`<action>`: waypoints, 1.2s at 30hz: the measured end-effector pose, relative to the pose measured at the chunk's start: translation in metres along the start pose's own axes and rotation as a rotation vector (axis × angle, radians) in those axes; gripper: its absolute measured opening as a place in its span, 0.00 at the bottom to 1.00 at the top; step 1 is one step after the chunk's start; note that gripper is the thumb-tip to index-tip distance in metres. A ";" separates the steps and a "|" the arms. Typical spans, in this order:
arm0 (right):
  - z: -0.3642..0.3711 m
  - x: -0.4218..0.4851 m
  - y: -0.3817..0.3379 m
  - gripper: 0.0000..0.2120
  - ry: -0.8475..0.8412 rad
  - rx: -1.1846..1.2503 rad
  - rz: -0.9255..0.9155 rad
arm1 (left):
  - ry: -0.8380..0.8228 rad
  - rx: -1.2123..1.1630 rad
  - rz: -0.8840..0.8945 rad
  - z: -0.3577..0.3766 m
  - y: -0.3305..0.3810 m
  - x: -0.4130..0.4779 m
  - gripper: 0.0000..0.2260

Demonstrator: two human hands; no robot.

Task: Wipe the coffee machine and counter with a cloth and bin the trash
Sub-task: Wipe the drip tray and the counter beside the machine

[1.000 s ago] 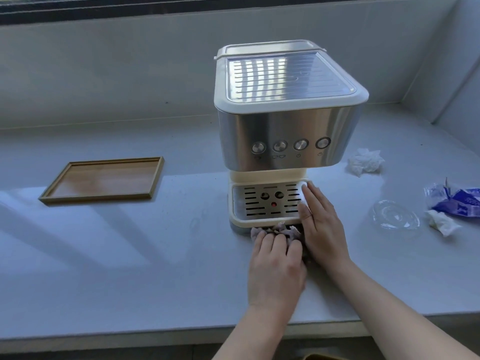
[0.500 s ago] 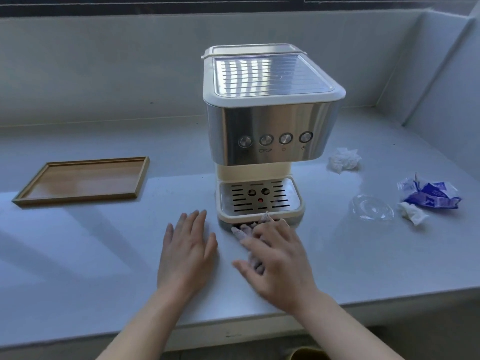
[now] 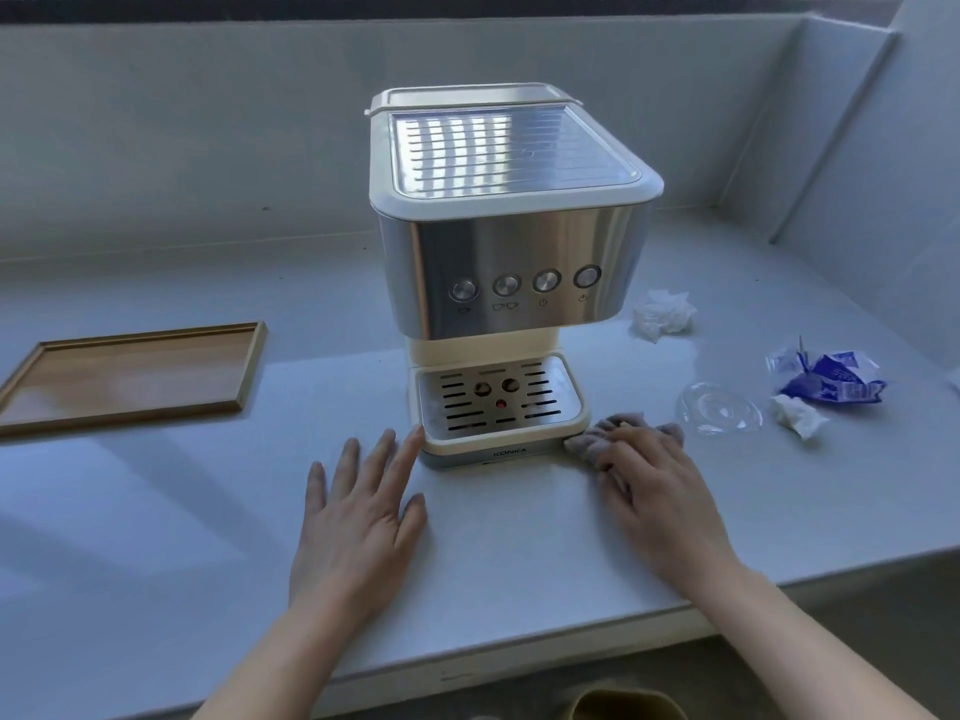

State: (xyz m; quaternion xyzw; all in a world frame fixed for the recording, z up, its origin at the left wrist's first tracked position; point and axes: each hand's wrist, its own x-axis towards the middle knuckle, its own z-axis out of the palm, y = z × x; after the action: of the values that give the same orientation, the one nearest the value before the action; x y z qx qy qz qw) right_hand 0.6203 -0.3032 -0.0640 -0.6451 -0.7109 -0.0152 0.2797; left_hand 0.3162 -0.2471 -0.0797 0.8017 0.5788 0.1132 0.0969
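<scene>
**Pressing a cloth at the machine's foot**

Lying flat over the cloth (image 3: pixel 592 438), the right hand (image 3: pixel 660 493) is pressing it to the table (image 3: pixel 509 553) with fingers nearly straight. It is covering most of the cloth, so only a grey bunched edge is showing, touching the right front corner of the machine (image 3: pixel 514 262). The left hand (image 3: pixel 358 522) is resting palm down on the table, fingers spread wide and holding nothing. Its index fingertip is reaching the left corner of the drip tray (image 3: pixel 498 405); whether it is touching is hard to tell.

A wooden tray (image 3: pixel 130 376) is running off the left edge. Something olive (image 3: pixel 623 704) below the table's front is being cut off at the bottom, too little showing to name it.

Right of the machine, a tissue (image 3: pixel 662 314), a clear lid (image 3: pixel 719 407), a blue wrapper (image 3: pixel 826 381) and a paper scrap (image 3: pixel 797 415) are lying on the pale table. Pale walls are rising behind and at the right, with a dark window strip along the top.
</scene>
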 end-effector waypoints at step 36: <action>0.005 -0.040 -0.042 0.31 -0.248 -0.190 0.229 | 0.008 0.010 -0.010 0.002 0.004 0.001 0.28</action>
State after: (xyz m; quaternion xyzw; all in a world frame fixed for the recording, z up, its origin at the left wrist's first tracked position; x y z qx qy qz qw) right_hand 0.5799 -0.3446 -0.0702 -0.7422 -0.6573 0.0292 0.1277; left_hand 0.3203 -0.2474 -0.0806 0.7988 0.5838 0.1130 0.0911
